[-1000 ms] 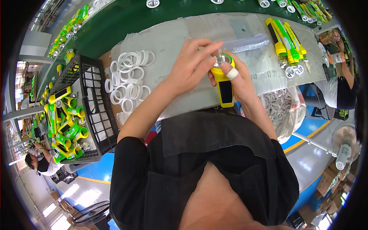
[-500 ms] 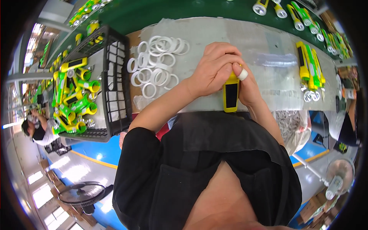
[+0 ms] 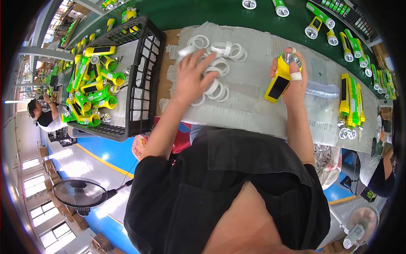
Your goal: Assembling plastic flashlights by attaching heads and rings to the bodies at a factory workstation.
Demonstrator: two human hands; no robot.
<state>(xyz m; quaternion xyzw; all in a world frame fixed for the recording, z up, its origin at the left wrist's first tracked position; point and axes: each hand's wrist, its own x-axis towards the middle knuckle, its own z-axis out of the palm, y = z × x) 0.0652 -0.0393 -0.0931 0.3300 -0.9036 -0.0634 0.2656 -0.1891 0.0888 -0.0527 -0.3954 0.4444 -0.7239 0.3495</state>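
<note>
My right hand (image 3: 294, 89) is wrapped round a yellow flashlight (image 3: 278, 86) with a dark panel on its body. The flashlight's round reflector head tilts up and away, and white tape covers parts of two fingers. To the left, my left hand (image 3: 191, 79) reaches over loose white plastic rings (image 3: 220, 92) with its fingers spread. Its fingertips lie among or just above the rings; whether they touch one cannot be made out. The rings rest in a loose cluster on the plastic-covered table (image 3: 253, 114).
A black crate (image 3: 155, 67) full of yellow and green flashlight bodies (image 3: 91, 84) stands at the left. Several flashlights (image 3: 350, 99) lie at the table's right end. More stand along the green conveyor surface (image 3: 203, 17) at the back. A fan (image 3: 80, 192) is at lower left.
My hands, together on the flashlight before, have parted. The left has let go and moved left to the rings; the right has carried the flashlight rightward and up, its reflector now showing.
</note>
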